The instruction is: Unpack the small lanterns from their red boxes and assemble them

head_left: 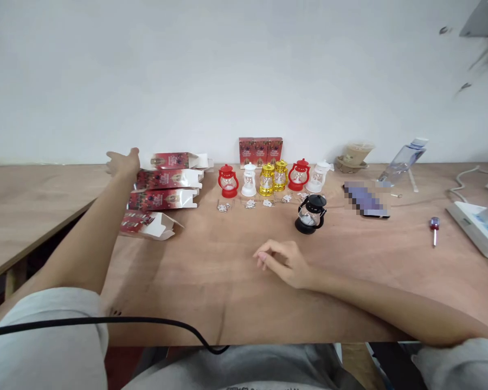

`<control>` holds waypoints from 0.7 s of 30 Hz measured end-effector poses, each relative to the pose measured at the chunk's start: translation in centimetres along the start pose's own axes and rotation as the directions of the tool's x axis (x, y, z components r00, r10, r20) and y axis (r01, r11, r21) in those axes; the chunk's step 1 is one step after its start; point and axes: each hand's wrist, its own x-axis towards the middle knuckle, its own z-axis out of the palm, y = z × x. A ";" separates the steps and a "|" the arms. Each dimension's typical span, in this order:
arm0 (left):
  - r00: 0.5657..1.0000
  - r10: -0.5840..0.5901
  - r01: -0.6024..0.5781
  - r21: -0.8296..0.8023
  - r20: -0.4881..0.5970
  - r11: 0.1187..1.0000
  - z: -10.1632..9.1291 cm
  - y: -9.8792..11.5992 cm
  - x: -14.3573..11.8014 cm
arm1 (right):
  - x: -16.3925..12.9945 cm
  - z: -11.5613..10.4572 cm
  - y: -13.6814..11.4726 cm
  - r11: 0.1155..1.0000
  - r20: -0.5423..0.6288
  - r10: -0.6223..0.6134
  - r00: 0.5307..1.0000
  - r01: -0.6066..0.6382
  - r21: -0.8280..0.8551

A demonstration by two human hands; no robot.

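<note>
The far red carton (171, 160), topmost in the row at far left, is touched at its left end by the open left hand (124, 162) and is best gripped squarely, while the right hand (284, 262), loosely curled, rests empty near the black lantern (311, 213).

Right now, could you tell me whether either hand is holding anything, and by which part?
The left hand touches the closed end of the farthest red box; a grip cannot be told. The right hand rests empty on the table.
</note>
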 end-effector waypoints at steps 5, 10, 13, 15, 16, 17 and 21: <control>0.972 0.078 -0.061 0.082 -0.222 0.995 -0.4 3.8 -2.9 | 2.2 -5.3 -2.4 0.640 -0.095 -0.375 0.922 0.184 -0.746; 0.810 0.583 -0.587 0.069 0.064 0.807 2.6 7.3 -13.9 | 3.8 -10.1 -2.6 0.335 -0.212 -0.134 0.968 -0.157 -0.929; 0.581 0.691 -0.707 -0.153 0.431 0.690 4.4 7.0 -21.0 | 3.5 -11.5 -0.7 0.304 -0.143 0.088 0.986 -0.164 -0.938; 0.469 0.686 -0.639 -0.321 0.556 0.698 5.2 6.2 -24.2 | 3.1 -11.8 0.1 0.320 -0.088 0.183 0.979 -0.144 -0.936; 0.461 0.671 -0.572 -0.384 0.581 0.725 5.6 5.8 -25.2 | 3.0 -11.7 0.2 0.354 -0.079 0.195 0.978 -0.146 -0.924; 0.471 0.643 -0.493 -0.425 0.604 0.760 5.9 5.6 -25.8 | 2.8 -11.5 0.1 0.414 -0.083 0.189 0.978 -0.156 -0.897; 0.539 0.515 -0.030 -0.596 0.666 0.802 7.1 5.6 -26.9 | 2.5 -9.2 -1.3 0.790 -0.079 0.159 0.984 -0.175 -0.588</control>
